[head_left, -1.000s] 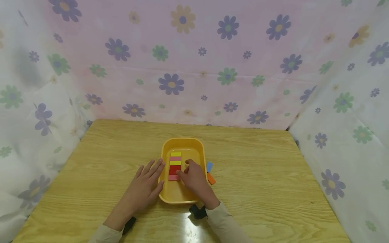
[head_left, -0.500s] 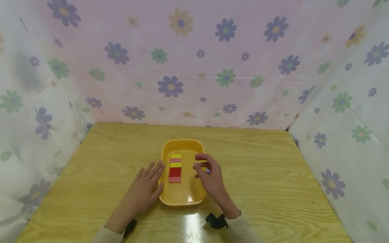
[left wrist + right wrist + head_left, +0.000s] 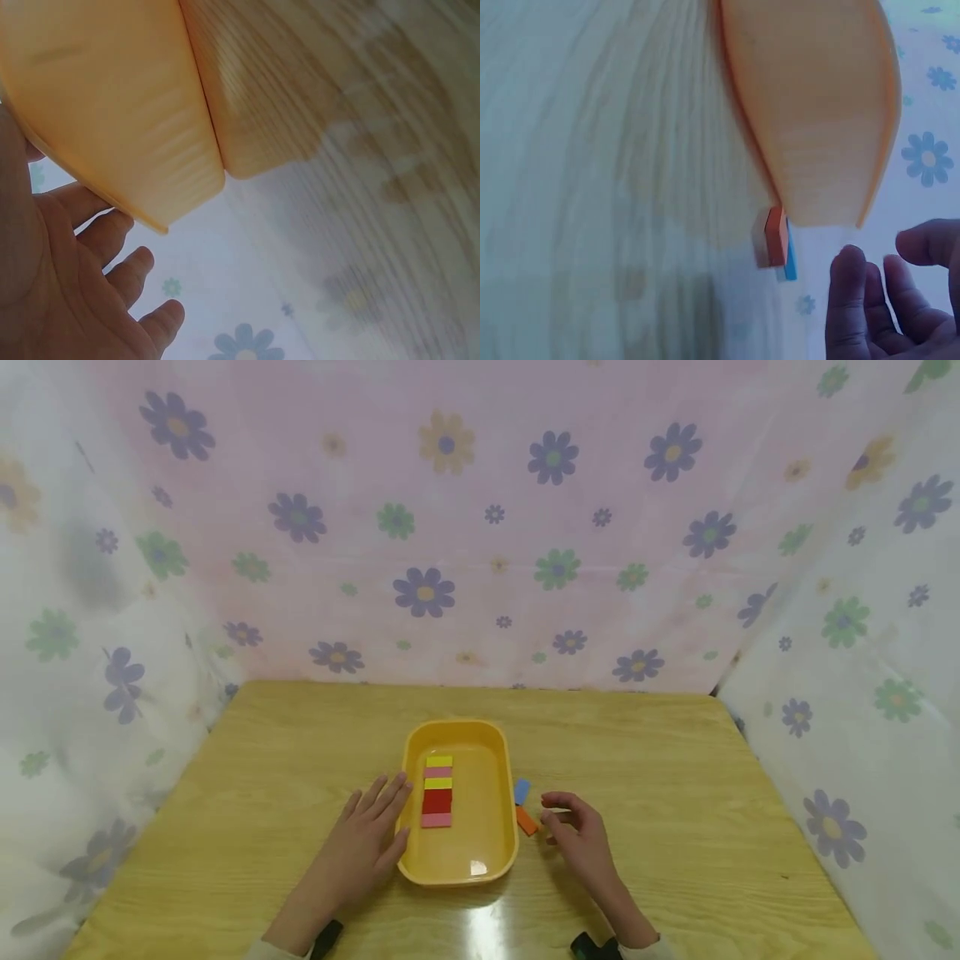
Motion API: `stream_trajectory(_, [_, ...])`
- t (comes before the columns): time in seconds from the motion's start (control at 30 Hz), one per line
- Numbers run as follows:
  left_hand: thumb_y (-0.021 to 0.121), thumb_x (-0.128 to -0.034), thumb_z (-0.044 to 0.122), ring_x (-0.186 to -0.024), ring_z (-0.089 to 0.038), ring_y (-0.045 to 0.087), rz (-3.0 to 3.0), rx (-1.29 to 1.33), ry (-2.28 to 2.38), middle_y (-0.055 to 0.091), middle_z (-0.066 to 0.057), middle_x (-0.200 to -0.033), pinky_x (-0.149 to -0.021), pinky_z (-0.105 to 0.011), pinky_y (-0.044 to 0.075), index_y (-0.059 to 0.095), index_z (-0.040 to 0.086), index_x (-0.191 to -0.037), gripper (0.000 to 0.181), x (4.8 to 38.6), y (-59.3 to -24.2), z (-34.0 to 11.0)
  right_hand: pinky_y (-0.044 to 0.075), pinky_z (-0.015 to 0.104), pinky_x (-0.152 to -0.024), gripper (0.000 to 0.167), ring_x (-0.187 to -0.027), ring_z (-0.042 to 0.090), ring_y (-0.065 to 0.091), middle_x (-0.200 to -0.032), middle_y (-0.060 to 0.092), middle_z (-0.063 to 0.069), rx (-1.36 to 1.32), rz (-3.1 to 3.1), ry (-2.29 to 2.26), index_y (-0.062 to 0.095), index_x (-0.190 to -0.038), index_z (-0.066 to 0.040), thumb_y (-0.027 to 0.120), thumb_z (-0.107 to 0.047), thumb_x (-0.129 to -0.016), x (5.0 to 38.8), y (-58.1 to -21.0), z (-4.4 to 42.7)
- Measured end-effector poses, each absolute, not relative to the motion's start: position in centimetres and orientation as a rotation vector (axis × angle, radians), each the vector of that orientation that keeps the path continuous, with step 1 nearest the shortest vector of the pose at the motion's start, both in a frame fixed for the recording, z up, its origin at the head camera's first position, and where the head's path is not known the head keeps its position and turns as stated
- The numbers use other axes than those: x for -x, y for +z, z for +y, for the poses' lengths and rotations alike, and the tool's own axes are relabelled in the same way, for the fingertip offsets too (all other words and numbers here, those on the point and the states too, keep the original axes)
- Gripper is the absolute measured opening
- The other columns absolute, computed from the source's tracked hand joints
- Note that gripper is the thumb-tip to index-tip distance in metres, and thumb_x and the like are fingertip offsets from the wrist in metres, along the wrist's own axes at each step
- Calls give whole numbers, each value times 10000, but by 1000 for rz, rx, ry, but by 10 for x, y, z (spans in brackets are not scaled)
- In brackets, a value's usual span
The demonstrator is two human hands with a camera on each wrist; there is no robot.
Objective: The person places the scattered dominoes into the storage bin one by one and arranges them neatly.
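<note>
A yellow plastic tray (image 3: 480, 860) stands on the table. Inside it, near its left wall, lies a column of flat blocks: yellow, pink, yellow, red (image 3: 437, 801) and pink. My left hand (image 3: 358, 843) rests with fingers spread against the tray's left rim; in the left wrist view the fingertips touch that rim. Outside the right wall lie a blue block (image 3: 522, 791) and an orange block (image 3: 527, 821), touching or nearly so. To the right of these two, my right hand (image 3: 581, 837) hovers with loosely bent fingers and nothing between thumb and fingertips.
The wooden table (image 3: 675, 827) extends on both sides of the tray. A flowered cloth (image 3: 480, 543) hangs behind it and along both sides. Dark wrist straps (image 3: 596, 946) show at the cuffs.
My right hand has lifted from the blocks inside the tray and moved right, past the rim, to beside the blue and orange blocks. The left hand has stayed at the left rim.
</note>
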State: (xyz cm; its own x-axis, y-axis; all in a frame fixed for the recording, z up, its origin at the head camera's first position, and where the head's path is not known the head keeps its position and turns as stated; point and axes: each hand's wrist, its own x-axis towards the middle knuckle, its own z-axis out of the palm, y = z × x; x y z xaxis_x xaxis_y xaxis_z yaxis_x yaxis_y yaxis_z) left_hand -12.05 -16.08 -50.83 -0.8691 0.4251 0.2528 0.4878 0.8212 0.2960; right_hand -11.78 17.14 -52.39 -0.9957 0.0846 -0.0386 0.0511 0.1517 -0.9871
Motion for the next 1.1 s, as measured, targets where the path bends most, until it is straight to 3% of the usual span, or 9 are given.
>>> stream_trajectory(0.33, [599, -1018, 291, -1513, -360, 318, -2839, 702, -544, 355, -73, -1640, -1184, -660, 253, 417, 81, -1559, 608, 118, -508, -161, 585, 261, -689, 264, -936, 203, 672, -1147, 691, 179, 23, -2524, 1877, 673, -1195, 32, 697, -27, -939, 121, -531, 182])
stream_trajectory(0.53, [603, -1015, 279, -1510, -363, 323, -2836, 691, -553, 363, -76, -1636, -1181, -662, 255, 427, 75, -1553, 602, 117, -507, -160, 535, 211, -682, 338, -801, 127, 623, -1047, 716, 111, -11, -2704, 1648, 692, -1160, 19, 790, -9, -838, 124, -530, 182])
stream_trajectory(0.63, [600, -1017, 283, -1512, -357, 322, -2838, 687, -548, 365, -69, -1636, -1184, -657, 255, 423, 81, -1556, 602, 117, -506, -159, 507, 235, -644, 399, -760, 130, 584, -1032, 716, 99, -21, -2805, 1520, 692, -1151, 18, 846, -35, -787, 126, -526, 180])
stream_trajectory(0.77, [593, -1021, 293, -1516, -350, 315, -2849, 684, -538, 363, -64, -1638, -1190, -650, 251, 415, 88, -1561, 604, 117, -507, -160, 519, 301, -688, 431, -799, 154, 580, -1032, 700, 92, -57, -2910, 1374, 693, -1146, 13, 876, -102, -774, 127, -520, 174])
stream_trajectory(0.93, [595, -1019, 294, -1513, -353, 322, -2848, 686, -532, 368, -71, -1634, -1187, -649, 258, 423, 83, -1556, 602, 118, -507, -160, 528, 373, -752, 396, -843, 176, 575, -997, 667, 71, -115, -2947, 1254, 704, -1097, -4, 872, -152, -771, 129, -518, 167])
stream_trajectory(1.1, [601, -1015, 291, -1513, -353, 319, -2851, 684, -534, 359, -70, -1637, -1189, -645, 258, 426, 83, -1555, 604, 117, -508, -159, 504, 352, -727, 273, -799, 151, 561, -911, 660, 29, -128, -2952, 1180, 724, -987, -46, 855, -180, -790, 134, -521, 164])
